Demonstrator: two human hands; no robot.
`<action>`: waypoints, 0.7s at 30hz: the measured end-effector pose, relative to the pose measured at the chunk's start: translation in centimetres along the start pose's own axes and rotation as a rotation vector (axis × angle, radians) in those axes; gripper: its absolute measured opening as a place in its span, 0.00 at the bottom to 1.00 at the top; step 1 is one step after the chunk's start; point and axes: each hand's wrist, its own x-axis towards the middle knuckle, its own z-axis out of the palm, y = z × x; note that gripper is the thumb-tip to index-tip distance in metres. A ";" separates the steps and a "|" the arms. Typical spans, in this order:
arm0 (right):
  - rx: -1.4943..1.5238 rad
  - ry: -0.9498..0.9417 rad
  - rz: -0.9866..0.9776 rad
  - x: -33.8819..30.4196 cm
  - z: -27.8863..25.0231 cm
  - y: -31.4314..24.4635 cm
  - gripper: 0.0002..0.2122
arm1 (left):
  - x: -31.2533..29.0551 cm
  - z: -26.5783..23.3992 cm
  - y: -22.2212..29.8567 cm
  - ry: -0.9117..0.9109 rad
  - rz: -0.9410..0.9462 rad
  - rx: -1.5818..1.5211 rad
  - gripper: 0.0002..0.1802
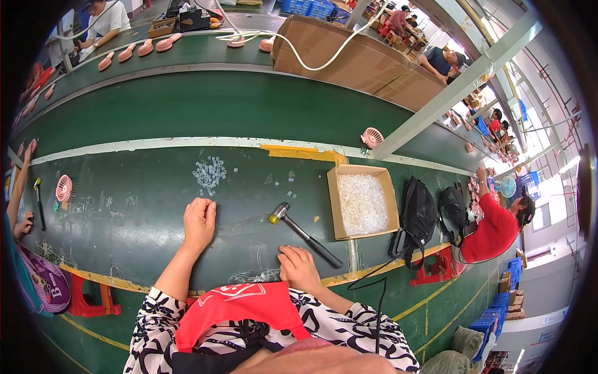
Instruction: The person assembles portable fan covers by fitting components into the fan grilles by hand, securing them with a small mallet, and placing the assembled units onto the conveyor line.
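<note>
My left hand (199,222) rests on the dark green bench with its fingers curled in. Anything inside it is hidden. Just beyond its fingertips is a pile of small clear plastic pieces (210,174), with a few strays to the right. My right hand (298,268) lies palm down near the bench's front edge, fingers loosely bent and nothing visible in them. Between and beyond the hands lies a mallet (303,233) with a yellow-tipped head and black handle, touched by neither hand. An open cardboard box (332,201) full of clear pieces stands to the right.
Black bags (418,215) sit right of the box. A pink fan-shaped part (64,188) and another mallet (40,202) lie at left, by a co-worker's arm. Beyond is a green conveyor belt (205,103) with a pink fan part (372,138) beside a metal post (430,103). A red-shirted person (495,230) sits right.
</note>
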 end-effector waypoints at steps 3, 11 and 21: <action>-0.013 0.004 0.002 -0.2 -0.2 0.0 0.18 | 0.0 0.0 0.3 0.001 0.005 0.006 0.05; -0.007 -0.017 0.019 -0.2 -0.4 0.2 0.17 | 0.1 0.3 0.6 -0.029 0.006 0.038 0.04; -0.079 0.004 -0.047 -0.5 -0.2 0.7 0.17 | 0.0 0.6 -0.1 0.002 0.067 0.023 0.07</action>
